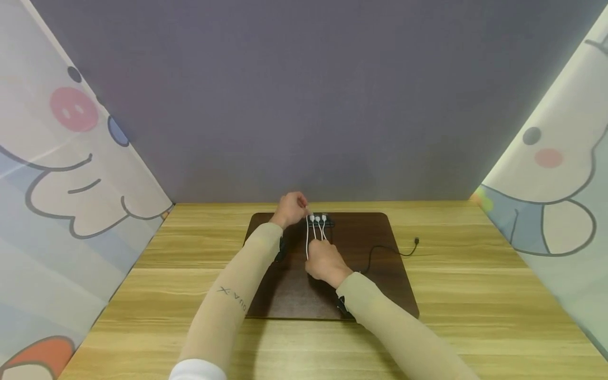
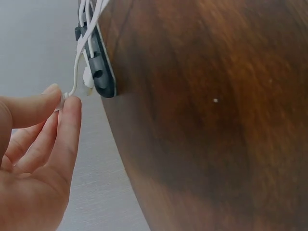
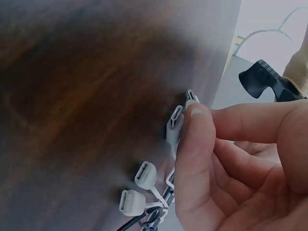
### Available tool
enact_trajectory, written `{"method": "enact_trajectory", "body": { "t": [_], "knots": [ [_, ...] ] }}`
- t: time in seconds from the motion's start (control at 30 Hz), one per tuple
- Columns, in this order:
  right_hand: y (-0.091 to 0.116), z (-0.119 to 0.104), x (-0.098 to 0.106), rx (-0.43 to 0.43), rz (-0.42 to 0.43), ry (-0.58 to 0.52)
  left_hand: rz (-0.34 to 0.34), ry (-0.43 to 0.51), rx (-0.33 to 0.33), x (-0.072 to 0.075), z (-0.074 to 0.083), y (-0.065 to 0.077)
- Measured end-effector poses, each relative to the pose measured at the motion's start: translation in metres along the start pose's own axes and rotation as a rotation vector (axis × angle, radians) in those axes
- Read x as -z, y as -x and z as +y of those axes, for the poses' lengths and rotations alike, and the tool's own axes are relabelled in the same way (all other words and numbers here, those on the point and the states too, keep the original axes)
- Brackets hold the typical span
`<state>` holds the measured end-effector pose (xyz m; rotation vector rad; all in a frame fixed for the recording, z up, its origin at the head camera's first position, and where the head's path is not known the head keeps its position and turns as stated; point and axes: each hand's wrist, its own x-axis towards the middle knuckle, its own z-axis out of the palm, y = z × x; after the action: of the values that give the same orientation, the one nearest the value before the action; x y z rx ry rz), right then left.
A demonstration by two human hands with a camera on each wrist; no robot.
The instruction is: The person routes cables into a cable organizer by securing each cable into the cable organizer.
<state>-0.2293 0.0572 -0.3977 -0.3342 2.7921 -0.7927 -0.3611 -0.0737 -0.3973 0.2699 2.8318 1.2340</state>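
Observation:
My left hand (image 1: 291,208) is at the far edge of a dark brown board (image 1: 290,301). Its thumb and fingertips pinch the white end of a charging cable (image 2: 74,77), just beside a black cable organizer (image 2: 104,85). Several white cables run through the organizer's slots, and another white plug (image 2: 88,77) hangs close to it. Nearer the front, my right hand (image 1: 328,262) holds a white cable connector (image 3: 191,95) between thumb and finger, largely hidden by the fingertips. More white connectors (image 3: 146,174) lie beside that hand on the board.
A thin black cable (image 1: 389,247) curves off the board's right side and ends in a small black plug (image 1: 416,240). Under the board is a light wood table (image 1: 475,295). A grey panel (image 1: 323,105) stands behind, with cartoon-printed sheets (image 1: 560,132) on both sides.

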Motion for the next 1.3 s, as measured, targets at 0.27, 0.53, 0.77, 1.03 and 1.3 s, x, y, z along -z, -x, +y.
{"method": "enact_trajectory", "body": {
  "t": [0.27,0.53,0.77,1.03,1.3],
  "knots": [
    [0.001,-0.002,0.000,-0.025,-0.024,-0.001,-0.003,-0.015,0.022,-0.005,-0.004,0.000],
    [0.000,-0.003,-0.003,-0.006,-0.027,0.021,-0.025,-0.040,0.018,-0.008,-0.008,-0.001],
    [-0.001,-0.001,-0.002,-0.004,-0.035,0.033,-0.046,-0.108,0.003,-0.010,-0.006,-0.003],
    [0.000,-0.002,-0.001,0.001,-0.039,0.033,-0.053,-0.164,-0.008,-0.013,-0.003,-0.004],
    [0.000,-0.001,-0.004,0.023,-0.043,0.026,-0.050,-0.167,0.008,-0.013,-0.002,-0.003]
  ]
}}
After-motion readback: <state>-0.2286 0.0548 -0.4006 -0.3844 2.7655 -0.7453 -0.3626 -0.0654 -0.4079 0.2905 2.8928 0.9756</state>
